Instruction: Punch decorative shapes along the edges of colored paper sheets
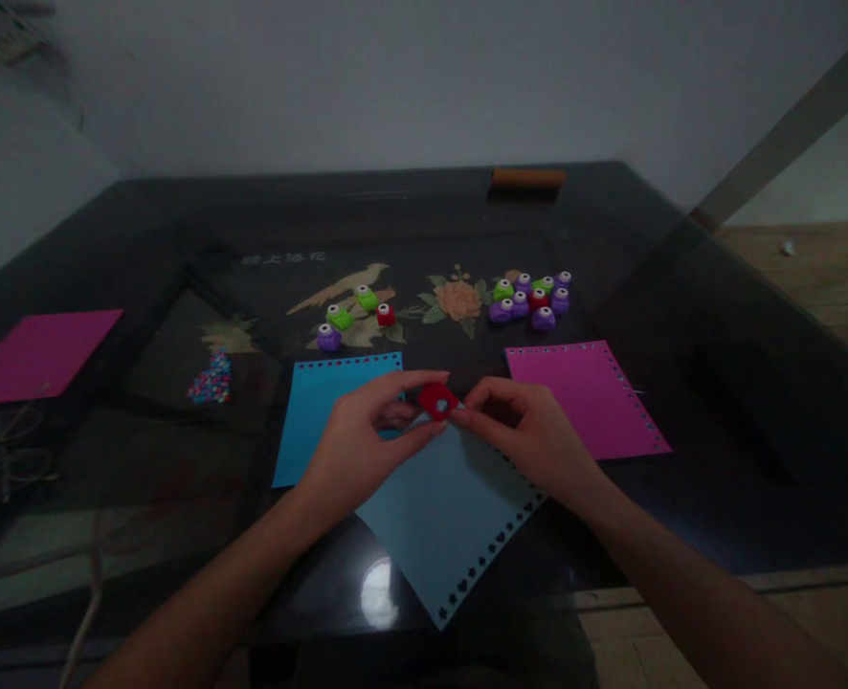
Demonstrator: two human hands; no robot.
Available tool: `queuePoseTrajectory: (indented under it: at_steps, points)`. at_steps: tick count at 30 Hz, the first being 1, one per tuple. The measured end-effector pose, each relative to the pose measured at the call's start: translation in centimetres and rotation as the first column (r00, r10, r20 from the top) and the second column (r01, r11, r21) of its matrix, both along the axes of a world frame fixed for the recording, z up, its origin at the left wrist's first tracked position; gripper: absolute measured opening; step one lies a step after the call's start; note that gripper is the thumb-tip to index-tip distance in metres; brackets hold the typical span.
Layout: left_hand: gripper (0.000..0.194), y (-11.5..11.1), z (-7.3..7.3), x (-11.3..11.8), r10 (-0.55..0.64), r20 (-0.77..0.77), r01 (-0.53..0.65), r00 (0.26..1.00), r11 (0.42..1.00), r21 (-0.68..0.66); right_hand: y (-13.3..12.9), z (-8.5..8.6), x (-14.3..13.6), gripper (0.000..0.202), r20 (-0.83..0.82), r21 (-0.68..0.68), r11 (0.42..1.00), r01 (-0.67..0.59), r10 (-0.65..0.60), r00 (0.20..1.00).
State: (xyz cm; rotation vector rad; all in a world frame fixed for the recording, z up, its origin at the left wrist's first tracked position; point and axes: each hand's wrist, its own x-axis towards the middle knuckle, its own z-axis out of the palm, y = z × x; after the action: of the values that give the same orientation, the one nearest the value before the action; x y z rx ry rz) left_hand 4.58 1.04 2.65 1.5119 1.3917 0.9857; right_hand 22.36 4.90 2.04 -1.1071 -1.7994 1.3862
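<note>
A small red craft punch is gripped between the thumb and fingers of my left hand. My right hand pinches the upper corner of a pale blue sheet, close beside the punch. Punched shapes, among them hearts and stars, run along the sheet's lower right edge. The sheet's corner meets the punch; whether it sits inside the slot I cannot tell. Partly behind my left hand lies a brighter blue sheet with holes along its top. Beyond my right hand is a pink sheet with holes along two edges.
Several green, purple and red punches form a cluster at the back right, with a smaller group left of centre. Colourful paper bits lie in a pile. Another pink sheet is at far left; a brown roll rests at the back.
</note>
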Motion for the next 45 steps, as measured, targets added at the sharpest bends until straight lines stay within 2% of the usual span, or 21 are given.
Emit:
queuePoseTrajectory:
  at_steps: [3, 12, 21, 45]
  points:
    - [0.037, -0.03, 0.05, 0.02, -0.006, 0.086, 0.011, 0.996, 0.998, -0.059, -0.03, 0.06, -0.02, 0.026, -0.011, 0.011, 1.000, 0.010, -0.010, 1.000]
    - [0.020, 0.01, -0.16, 0.19, 0.012, 0.143, -0.006, 0.990, 0.999, -0.045, -0.30, 0.10, -0.17, 0.026, 0.031, 0.057, 0.998, 0.010, -0.012, 0.999]
    - [0.020, -0.07, -0.34, 0.24, 0.028, 0.150, -0.017, 0.988, 0.997, -0.073, -0.58, 0.00, -0.43, 0.025, 0.044, 0.121, 0.993, 0.016, -0.021, 0.999]
    - [0.016, -0.14, 0.21, 0.56, 0.025, 0.134, -0.015, 0.991, 0.997, -0.076, -0.84, -0.06, -0.46, 0.020, 0.059, 0.115, 0.993, 0.005, -0.012, 0.998]
